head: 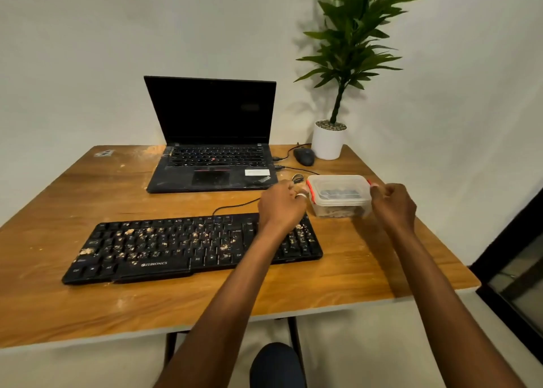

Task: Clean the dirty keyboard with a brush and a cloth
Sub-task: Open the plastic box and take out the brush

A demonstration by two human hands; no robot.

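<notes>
Both bare forearms reach forward from the lower edge of the view, nearly parallel, with the wrists straight. The left hand (282, 204) shows its back to the camera, a ring (301, 194) on one finger, and its curled fingers hook onto the left end of a container (338, 192). The right hand (393, 205) mirrors it, knuckles bent, fingertips gripping the container's right end, both hands level with each other

One head-worn view (wide-angle) looks forward and down, close over the near edge of the table (88, 193), facing the wall (88, 49) beyond it
</notes>
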